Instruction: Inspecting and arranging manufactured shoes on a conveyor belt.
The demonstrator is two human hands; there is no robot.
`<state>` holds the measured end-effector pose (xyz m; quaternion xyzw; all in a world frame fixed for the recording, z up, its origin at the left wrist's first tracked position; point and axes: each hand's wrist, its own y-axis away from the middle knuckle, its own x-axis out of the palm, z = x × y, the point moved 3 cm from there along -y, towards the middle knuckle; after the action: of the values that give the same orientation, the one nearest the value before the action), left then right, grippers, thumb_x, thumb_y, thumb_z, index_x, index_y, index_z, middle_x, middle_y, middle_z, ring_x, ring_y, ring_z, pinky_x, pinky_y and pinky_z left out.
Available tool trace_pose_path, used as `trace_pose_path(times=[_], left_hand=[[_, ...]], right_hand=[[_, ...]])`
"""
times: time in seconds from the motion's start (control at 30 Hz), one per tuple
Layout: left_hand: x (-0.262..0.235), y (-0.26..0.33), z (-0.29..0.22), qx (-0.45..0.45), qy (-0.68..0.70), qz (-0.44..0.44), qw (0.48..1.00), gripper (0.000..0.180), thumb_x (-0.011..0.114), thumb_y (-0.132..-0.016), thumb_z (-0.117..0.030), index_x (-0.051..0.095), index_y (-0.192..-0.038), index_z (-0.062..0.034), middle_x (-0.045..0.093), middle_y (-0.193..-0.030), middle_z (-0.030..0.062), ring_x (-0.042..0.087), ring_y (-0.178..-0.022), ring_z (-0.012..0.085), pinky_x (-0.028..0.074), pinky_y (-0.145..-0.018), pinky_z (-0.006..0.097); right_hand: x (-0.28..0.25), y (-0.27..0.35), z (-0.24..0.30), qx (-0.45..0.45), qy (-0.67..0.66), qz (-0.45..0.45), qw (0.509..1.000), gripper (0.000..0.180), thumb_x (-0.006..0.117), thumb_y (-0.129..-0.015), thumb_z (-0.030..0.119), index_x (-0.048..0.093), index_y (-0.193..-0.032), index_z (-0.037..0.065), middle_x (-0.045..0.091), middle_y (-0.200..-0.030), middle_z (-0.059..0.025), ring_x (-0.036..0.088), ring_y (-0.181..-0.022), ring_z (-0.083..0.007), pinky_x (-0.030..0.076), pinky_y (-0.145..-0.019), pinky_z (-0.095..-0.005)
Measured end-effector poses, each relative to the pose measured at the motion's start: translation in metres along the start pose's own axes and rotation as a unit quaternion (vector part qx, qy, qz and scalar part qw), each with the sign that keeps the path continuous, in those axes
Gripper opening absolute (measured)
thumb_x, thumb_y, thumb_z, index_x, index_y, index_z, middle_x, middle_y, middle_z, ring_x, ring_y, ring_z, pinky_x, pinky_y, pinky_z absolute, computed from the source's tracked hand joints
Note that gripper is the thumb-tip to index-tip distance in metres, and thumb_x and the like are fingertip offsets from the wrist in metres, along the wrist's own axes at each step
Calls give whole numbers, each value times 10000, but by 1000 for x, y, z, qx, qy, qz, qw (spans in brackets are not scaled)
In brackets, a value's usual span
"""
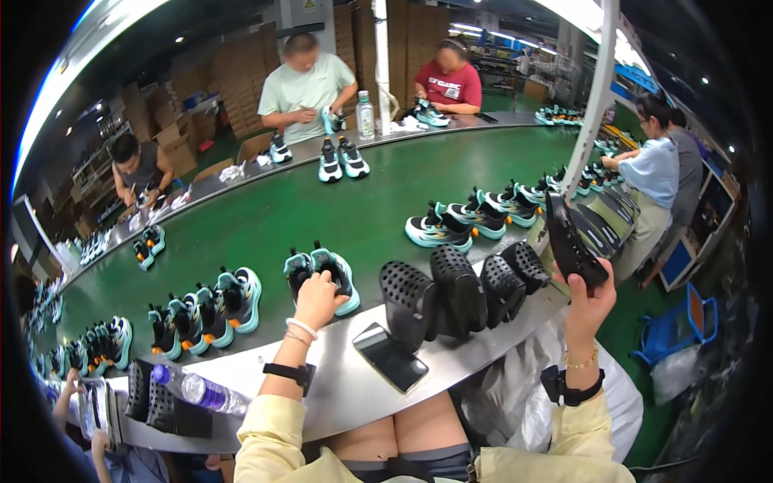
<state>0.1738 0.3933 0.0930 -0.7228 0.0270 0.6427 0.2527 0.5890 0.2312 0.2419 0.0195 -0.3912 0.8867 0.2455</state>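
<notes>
Her left hand (318, 296) rests fingers-down in a teal sneaker (326, 272) on the green conveyor belt (354, 217). Her right hand (590, 294), raised beside the metal counter (338, 378), grips a black insole (570, 240), near a row of black insoles (463, 290).

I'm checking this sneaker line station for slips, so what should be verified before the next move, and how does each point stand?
1. Left hand on a teal sneaker on the green belt: ok, touching its heel.
2. Right hand grips a black insole: ok, raised off the ledge.
3. Insole supply: ok, a row of black insoles leans on the metal ledge.
4. Smartphone safe: cannot tell; it lies flat near the ledge's front edge.
5. Water bottle: ok, lying on the ledge apart from both hands.
6. Sneaker interior empty: cannot tell, the hand covers it.
</notes>
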Motion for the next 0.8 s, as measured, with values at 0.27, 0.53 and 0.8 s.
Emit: trace_pose_path(times=[0.27,0.53,0.8], left_hand=[[-2,56,16,-140,46,-114,983,389,797,-713,-346,726,-1007,-101,532,-1040,91,504,-1063,271,311,-1091,481],[8,68,43,-89,114,-187,972,325,796,-684,-228,759,-998,-152,658,-906,25,502,-1092,266,356,-991,432],[14,73,57,-110,128,-159,973,296,786,-694,-254,764,-963,-131,673,-916,41,498,-1145,277,337,-1025,425]], right_hand=[[248,81,18,-56,375,394,837,443,714,-864,367,540,-909,-38,634,-681,-221,661,-643,-374,525,-591,-419],[372,121,-118,13,438,465,769,394,774,-778,350,702,-889,-21,692,-810,-208,688,-800,-377,561,-748,-425],[413,119,-156,216,494,569,622,407,817,-712,418,731,-792,28,721,-841,-177,725,-815,-268,577,-667,-328]])
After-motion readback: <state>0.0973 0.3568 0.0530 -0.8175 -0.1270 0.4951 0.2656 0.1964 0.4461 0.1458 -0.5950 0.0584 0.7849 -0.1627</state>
